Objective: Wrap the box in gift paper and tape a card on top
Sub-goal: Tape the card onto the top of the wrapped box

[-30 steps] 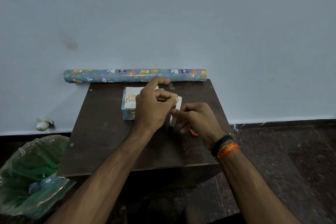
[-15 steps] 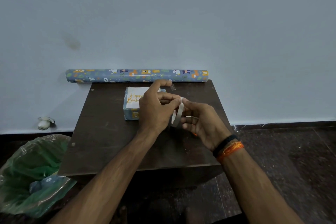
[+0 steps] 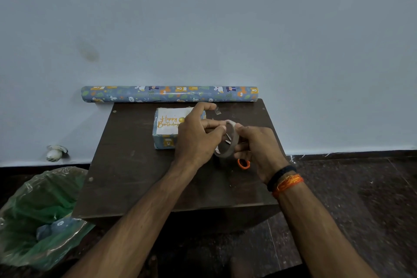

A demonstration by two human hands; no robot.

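Foreground floor: a green plastic bag [image 3: 38,216] lies left of the table, holding paper scraps.
Table [image 3: 135,176]: dark wooden top; both forearms reach over its near edge.
Right hand [image 3: 259,149]: fingers curled around the tape roll [image 3: 228,140], holding it upright above the table.
Scissors [image 3: 243,163]: only an orange handle loop shows beneath the right hand; whether the hand also holds them cannot be told.
Left hand [image 3: 198,135]: thumb and fingers pinch at the rim of the roll, and a short clear tape piece [image 3: 217,110] clings to the raised index fingertip.
Box [image 3: 168,133]: already wrapped, resting on the table just beyond the left hand, partly covered by it.
Card [image 3: 169,121]: lies on the box top, lettered "Happy Birthday"; whether it is fixed yet cannot be seen.
Gift paper roll [image 3: 169,93]: lies along the far table edge against the wall.
Risk: the loose strip may fold onto itself or stick to the finger; the unsecured card may slide if brushed.
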